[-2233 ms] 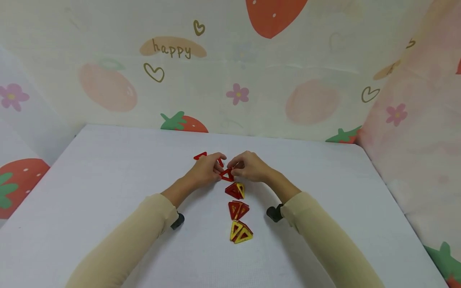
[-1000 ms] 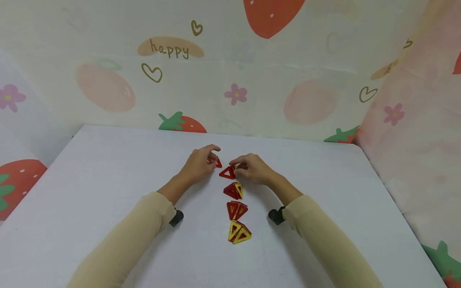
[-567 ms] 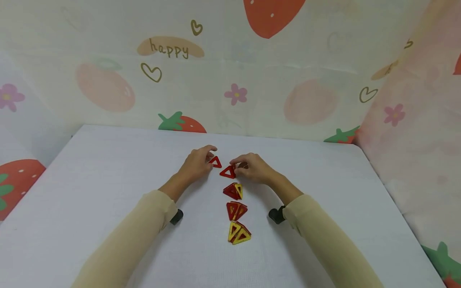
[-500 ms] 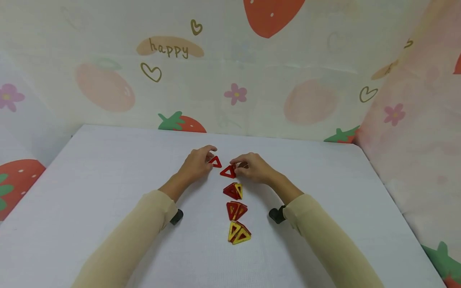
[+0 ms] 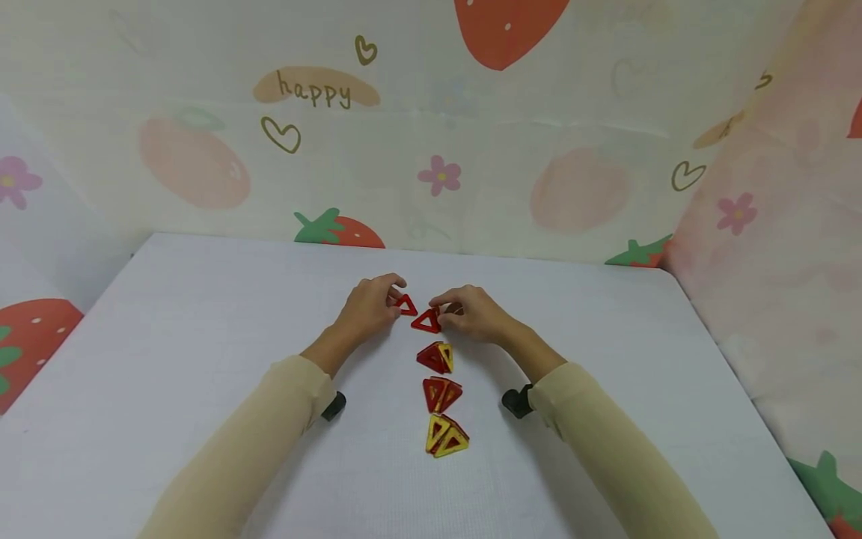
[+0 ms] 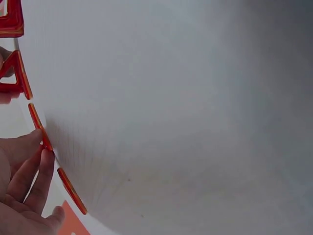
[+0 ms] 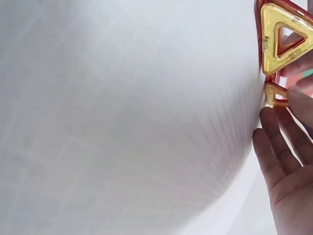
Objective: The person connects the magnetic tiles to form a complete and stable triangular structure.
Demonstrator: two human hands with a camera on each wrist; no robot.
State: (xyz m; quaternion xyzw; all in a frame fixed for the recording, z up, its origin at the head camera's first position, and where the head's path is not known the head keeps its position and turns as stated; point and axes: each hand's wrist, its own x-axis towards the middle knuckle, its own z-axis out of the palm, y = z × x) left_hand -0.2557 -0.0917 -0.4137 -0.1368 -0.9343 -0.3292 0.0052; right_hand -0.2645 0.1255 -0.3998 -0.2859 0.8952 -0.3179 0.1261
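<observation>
In the head view my left hand (image 5: 369, 305) pinches a red triangular magnetic tile (image 5: 412, 306) by its left side. The left wrist view shows thumb and fingers on this tile (image 6: 40, 126), low over the tabletop. One more red tile (image 6: 72, 192) lies beyond them, hidden behind the hand in the head view. My right hand (image 5: 471, 313) holds a small upright piece of triangular tiles, a red tile (image 5: 425, 329) facing left. From the right wrist, the thumb presses on an amber-yellow tile (image 7: 270, 93) of this piece, with fingers beneath. A narrow gap separates the two hands' pieces.
Toward the front, three small pyramids of triangular tiles stand in a row: a red one with a yellow side (image 5: 434, 358), a mostly red one (image 5: 442, 394) and a yellow-and-red one (image 5: 447, 436). The white table (image 5: 236, 314) ends at a printed cloth wall (image 5: 485, 217).
My left hand has drawn back left from the right hand's piece and taken hold of the single red tile, shifting it slightly right just now. The right hand stays almost still.
</observation>
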